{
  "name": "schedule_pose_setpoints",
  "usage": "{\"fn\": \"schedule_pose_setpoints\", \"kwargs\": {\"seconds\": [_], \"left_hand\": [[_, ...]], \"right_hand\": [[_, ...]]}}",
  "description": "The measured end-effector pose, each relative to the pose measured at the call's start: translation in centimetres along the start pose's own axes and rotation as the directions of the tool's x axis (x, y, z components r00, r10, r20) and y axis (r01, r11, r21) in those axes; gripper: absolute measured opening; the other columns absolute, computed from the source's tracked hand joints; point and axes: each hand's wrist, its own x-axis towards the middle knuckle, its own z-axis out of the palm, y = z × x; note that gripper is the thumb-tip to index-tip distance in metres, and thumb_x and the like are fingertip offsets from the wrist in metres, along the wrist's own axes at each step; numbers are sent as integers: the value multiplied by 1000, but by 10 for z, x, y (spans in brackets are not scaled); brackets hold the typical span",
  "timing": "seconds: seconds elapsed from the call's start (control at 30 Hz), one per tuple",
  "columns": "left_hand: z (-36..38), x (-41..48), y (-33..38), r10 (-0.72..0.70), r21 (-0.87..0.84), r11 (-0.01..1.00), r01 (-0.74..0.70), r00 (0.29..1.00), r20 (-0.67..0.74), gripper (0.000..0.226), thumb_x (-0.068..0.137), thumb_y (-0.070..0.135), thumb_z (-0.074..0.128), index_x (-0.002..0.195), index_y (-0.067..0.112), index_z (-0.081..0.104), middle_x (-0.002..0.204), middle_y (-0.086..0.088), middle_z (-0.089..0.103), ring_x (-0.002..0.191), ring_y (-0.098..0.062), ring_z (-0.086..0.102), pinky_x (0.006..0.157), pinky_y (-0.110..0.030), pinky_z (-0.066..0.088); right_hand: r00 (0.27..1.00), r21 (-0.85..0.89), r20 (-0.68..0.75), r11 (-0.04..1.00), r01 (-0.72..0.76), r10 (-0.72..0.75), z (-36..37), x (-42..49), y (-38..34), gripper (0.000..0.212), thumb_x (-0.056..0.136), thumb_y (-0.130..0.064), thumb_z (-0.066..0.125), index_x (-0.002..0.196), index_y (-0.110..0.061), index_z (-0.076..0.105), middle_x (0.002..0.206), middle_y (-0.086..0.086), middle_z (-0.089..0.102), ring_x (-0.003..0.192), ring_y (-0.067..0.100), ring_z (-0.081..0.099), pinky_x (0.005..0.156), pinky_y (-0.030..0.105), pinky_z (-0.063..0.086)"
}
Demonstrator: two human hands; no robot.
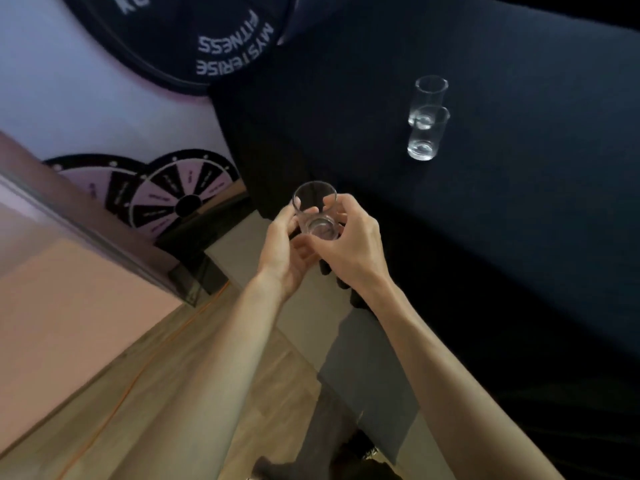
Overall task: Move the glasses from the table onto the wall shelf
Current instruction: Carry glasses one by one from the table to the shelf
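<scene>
Glass no. 1 (316, 211) sits in both your hands, off the near-left edge of the worktop (502, 220), which wears a dark cloth. It's clear, empty, a straight tumbler; long axis leans, w/ the open mouth up and away from you and the thick base toward your palms. Your left hand (282, 251) cups it from the left side and under, fingers curled on the wall. Your right hand (349, 242) closes on it from the right, thumb near the rim, fingertips across the lower wall. So both grips are narrow and closed around that one glass.

Two more glasses still stand on the cloth, well apart from your hands, toward the far right: the far glass (429, 100) and the near glass (426, 135). Both upright, mouths up, overlapping in view; can't tell if they touch.

Readable text: a big dark disc (180, 39) leaning at top left, printed white "MYSTERISE FITNESS" upside down, plus "KG" at the edge. Below it, two round wheels (180, 195) w/ black and pale wedges; wording on the wedges too small to read.

Wood floor (194, 393) runs under your forearms, w/ an orange cable (138, 375) lying along it.
</scene>
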Motion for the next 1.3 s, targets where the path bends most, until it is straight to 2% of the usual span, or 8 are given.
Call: {"fn": "schedule_pose_setpoints", "kwargs": {"seconds": [0.23,0.4,0.53,0.67,0.8,1.03,1.13,1.3], "left_hand": [[-121,-75,11,117,-119,982,-145,970,-212,49,100,48,55,117,7,75,94,-8,81,76,-18,78,63,-30,62],[-228,-143,17,187,-153,958,-242,933,-307,42,98,47,57,109,12,78,93,-6,80,76,-19,73,71,-35,58],[-316,-209,17,232,-152,940,-304,901,-367,44,95,46,58,114,10,77,88,1,80,60,-10,72,53,-26,56],[-396,-279,10,225,-191,916,-352,847,-481,36,94,44,57,85,16,78,75,1,78,56,-10,71,52,-25,57],[-468,-352,9,193,-241,883,-403,780,-596,37,93,46,60,94,13,74,70,-3,77,55,-14,73,52,-26,59],[-563,-447,-1,135,-303,771,-561,609,-782,40,94,45,64,105,7,68,65,-6,75,52,-16,72,55,-33,63],[-598,-469,-1,79,-310,734,-604,529,-845,40,91,44,68,106,7,68,83,-11,70,56,-18,71,68,-39,64],[-661,-484,20,63,-282,699,-657,450,-891,53,92,47,68,122,3,67,102,-16,69,73,-25,71,63,-38,64]], "right_hand": [[971,52,224,996,73,-83,100,-63,-65,53,81,-16,87,125,-25,60,106,-9,73,94,2,73,84,30,64],[923,71,335,982,177,-190,182,-128,-121,60,80,-20,86,133,-22,58,109,-9,74,98,4,72,86,30,62],[869,96,439,973,209,-230,247,-189,-165,60,75,-32,87,125,-31,54,102,-16,72,95,-5,67,78,20,57],[802,154,530,961,228,-275,311,-251,-207,64,72,-33,91,125,-27,54,107,-11,72,99,0,68,88,31,60],[692,233,622,930,283,-366,371,-310,-254,61,74,-32,91,123,-22,57,106,-11,70,97,7,71,89,32,60],[441,359,765,879,315,-470,466,-391,-316,60,74,-34,91,123,-23,59,106,-18,63,95,-12,60,73,-2,46],[351,391,795,860,327,-495,507,-411,-336,58,74,-28,91,123,-21,61,105,-15,65,99,-6,63,72,-1,46],[251,437,809,830,347,-531,582,-423,-372,53,74,-33,91,118,-25,62,105,-15,68,96,-2,64,76,9,49]]}}
